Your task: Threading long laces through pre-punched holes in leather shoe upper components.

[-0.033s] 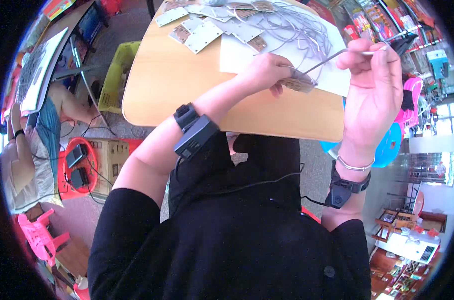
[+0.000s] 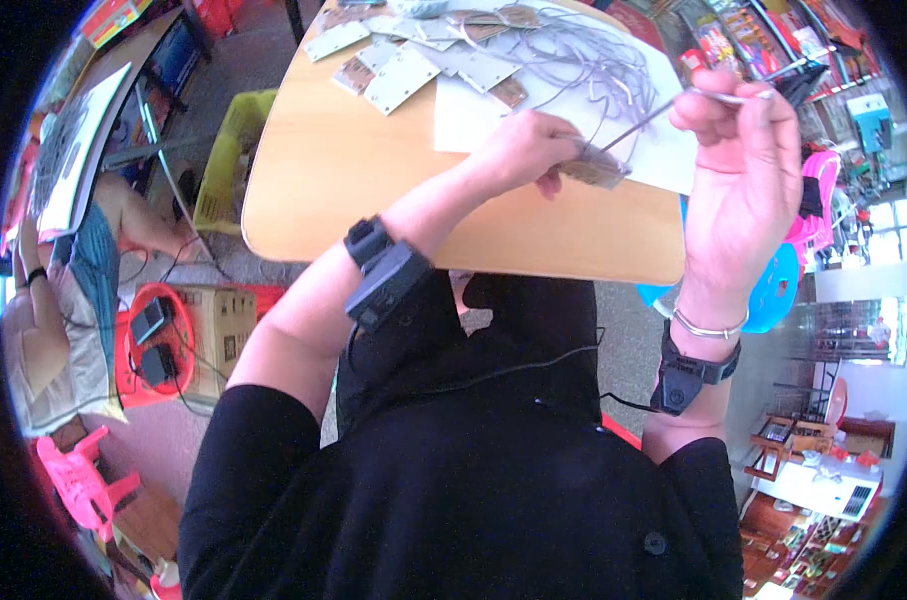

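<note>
My left hand (image 2: 528, 150) is closed on the near end of a small flat board (image 2: 598, 172), brownish on the side that shows, just above the table. A thin grey cable (image 2: 641, 126) runs straight from the board up to my right hand (image 2: 745, 165). That hand is raised at the table's right side, its thumb and fingers pinching the cable near a whitish end. Beyond my left hand lie several pale square boards with small holes (image 2: 401, 82), overlapping each other. A tangle of grey cables (image 2: 603, 65) spreads beside them over a white sheet (image 2: 463, 118).
The wooden table (image 2: 363, 190) has rounded corners. Left of it stand a yellow crate (image 2: 221, 185) and a red stool (image 2: 163, 370) with black devices on it. Another person (image 2: 63, 330) sits far left. A blue stool (image 2: 773, 295) is beyond my right wrist.
The view has shifted very slightly. Both hands keep nearly the same pose and grip.
</note>
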`<control>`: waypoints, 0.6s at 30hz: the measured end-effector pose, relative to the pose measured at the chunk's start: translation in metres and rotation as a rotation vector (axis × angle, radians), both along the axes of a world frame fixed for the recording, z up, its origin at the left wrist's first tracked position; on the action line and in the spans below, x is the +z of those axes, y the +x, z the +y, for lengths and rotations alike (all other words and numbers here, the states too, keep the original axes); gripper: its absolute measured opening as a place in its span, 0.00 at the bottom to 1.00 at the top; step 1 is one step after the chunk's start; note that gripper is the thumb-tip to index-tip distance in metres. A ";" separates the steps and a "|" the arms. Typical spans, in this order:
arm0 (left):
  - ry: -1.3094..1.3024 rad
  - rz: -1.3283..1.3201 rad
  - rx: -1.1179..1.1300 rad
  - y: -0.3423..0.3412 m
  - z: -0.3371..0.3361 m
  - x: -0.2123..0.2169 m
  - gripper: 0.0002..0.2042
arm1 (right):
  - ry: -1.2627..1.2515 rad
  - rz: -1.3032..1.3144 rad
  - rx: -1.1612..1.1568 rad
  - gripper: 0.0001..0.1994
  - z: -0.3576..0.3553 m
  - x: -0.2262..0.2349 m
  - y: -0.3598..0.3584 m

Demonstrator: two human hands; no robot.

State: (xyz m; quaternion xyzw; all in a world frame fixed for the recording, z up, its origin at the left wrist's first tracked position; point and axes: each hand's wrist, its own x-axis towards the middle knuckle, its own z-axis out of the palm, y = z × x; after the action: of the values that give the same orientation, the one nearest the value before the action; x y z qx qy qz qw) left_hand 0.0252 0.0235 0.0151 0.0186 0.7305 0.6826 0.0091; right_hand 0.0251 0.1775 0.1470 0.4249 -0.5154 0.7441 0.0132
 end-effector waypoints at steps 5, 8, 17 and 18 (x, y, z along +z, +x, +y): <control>0.315 -0.145 -0.085 0.002 -0.001 -0.002 0.12 | 0.213 -0.081 -0.483 0.12 0.004 -0.035 -0.031; 0.513 -0.214 -0.103 0.002 -0.007 -0.002 0.14 | 0.460 -0.204 -0.457 0.12 0.037 -0.077 -0.038; 0.505 -0.303 -0.178 -0.005 -0.005 -0.009 0.14 | 0.427 -0.339 -0.383 0.08 0.030 -0.125 -0.015; 0.504 -0.296 -0.181 -0.005 -0.005 -0.008 0.14 | 0.424 -0.331 -0.385 0.08 0.030 -0.125 -0.015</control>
State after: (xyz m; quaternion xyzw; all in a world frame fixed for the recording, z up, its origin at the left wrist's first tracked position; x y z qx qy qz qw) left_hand 0.0197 0.0184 0.0067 -0.0144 0.5245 0.8339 0.1710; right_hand 0.0098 0.2075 0.0218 0.1861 -0.7249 0.6630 -0.0191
